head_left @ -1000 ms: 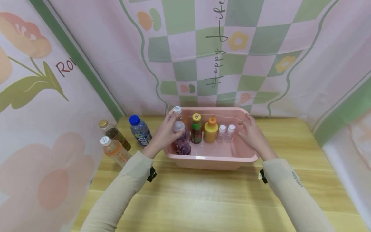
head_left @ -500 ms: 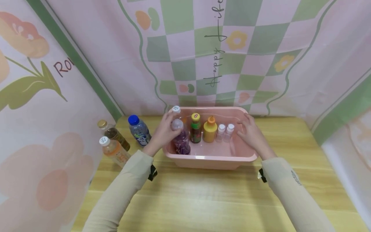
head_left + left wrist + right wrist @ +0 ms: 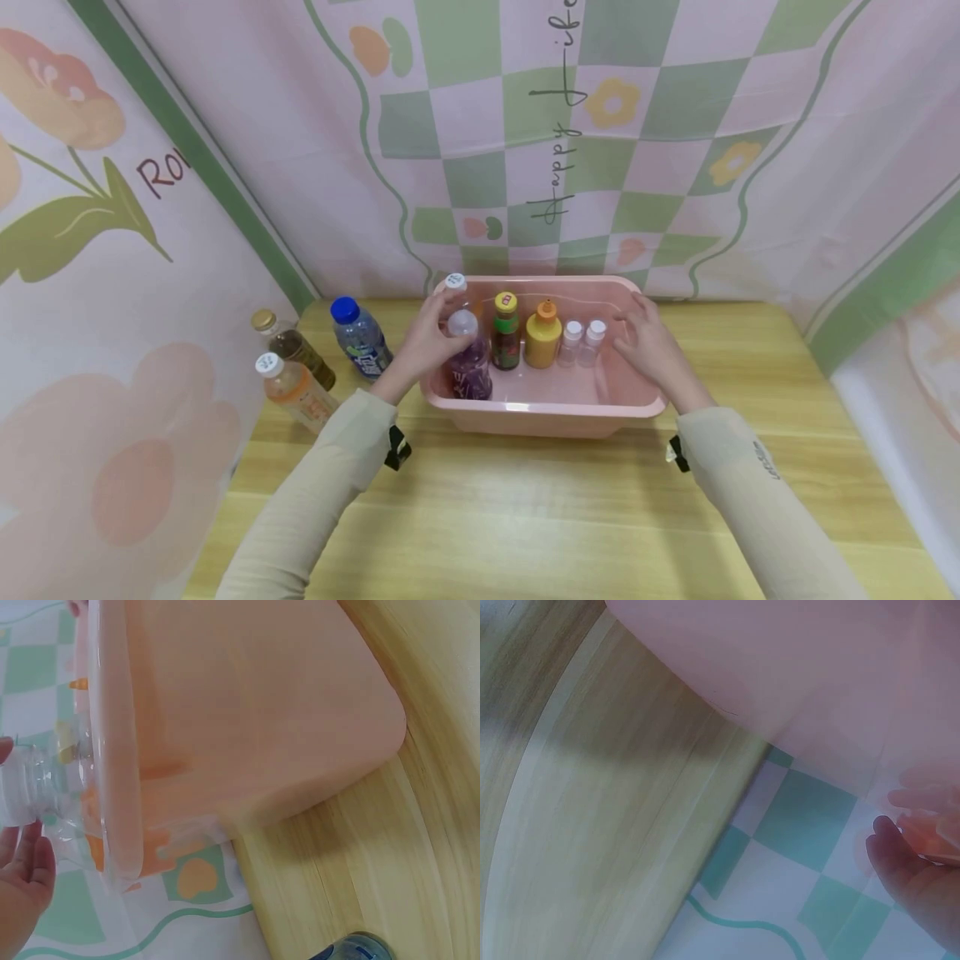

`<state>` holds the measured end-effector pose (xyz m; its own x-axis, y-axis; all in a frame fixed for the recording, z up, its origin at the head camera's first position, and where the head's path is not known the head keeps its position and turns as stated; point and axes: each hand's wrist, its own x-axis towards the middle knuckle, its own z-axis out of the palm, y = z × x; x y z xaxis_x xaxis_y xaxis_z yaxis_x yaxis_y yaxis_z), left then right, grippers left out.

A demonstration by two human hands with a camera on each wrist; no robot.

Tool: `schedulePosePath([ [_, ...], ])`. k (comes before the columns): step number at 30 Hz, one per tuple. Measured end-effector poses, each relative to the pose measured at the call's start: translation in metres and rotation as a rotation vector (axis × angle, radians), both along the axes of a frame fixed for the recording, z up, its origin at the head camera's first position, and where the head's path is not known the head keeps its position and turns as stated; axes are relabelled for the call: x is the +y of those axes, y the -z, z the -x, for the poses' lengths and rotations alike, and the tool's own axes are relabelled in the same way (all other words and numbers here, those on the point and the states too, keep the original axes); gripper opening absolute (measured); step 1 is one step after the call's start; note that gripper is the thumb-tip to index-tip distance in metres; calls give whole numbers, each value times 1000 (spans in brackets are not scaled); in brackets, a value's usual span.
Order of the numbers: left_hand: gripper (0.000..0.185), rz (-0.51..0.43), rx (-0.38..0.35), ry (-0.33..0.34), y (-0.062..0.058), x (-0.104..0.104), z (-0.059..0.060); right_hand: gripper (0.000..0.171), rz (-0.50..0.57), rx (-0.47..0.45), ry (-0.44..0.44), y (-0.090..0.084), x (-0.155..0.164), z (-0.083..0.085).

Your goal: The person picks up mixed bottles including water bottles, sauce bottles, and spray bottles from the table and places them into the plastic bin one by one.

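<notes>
In the head view a purple drink bottle (image 3: 472, 375) with a clear cap stands upright at the left end of a pink plastic tub (image 3: 543, 423). My left hand (image 3: 426, 343) holds it near the top, thumb on one side and fingers on the other. The left wrist view shows the translucent cap (image 3: 16, 787) between them; the tub wall hides the lower bottle. A white-capped bottle (image 3: 456, 285) with some orange stands behind, partly covered by that hand. At the tub's right end my right hand (image 3: 654, 350) grips the rim, thumb on the inner side.
Inside the tub also stand a yellow-capped bottle (image 3: 507, 342), a yellow squeeze bottle (image 3: 543, 342) and two small white-capped bottles (image 3: 572, 346). Left of it on the wooden table (image 3: 525, 508) are a blue-capped bottle (image 3: 363, 337), a gold-capped bottle (image 3: 300, 350) and an orange drink bottle (image 3: 296, 390).
The head view has shifted very slightly. Both hands keep nearly the same places at the purple drink bottle and the tub rim.
</notes>
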<state>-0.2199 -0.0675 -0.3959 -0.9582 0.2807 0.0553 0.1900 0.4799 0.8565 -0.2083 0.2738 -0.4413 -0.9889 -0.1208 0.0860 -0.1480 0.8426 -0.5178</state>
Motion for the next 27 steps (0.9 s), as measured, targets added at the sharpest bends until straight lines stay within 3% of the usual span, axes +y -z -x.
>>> schedulePosePath([
  [11, 68, -8, 1, 59, -1, -2, -3, 44, 17, 1, 5, 0, 0, 0],
  [27, 60, -53, -5, 10, -12, -7, -5, 43, 21, 6, 4, 2, 0, -1],
])
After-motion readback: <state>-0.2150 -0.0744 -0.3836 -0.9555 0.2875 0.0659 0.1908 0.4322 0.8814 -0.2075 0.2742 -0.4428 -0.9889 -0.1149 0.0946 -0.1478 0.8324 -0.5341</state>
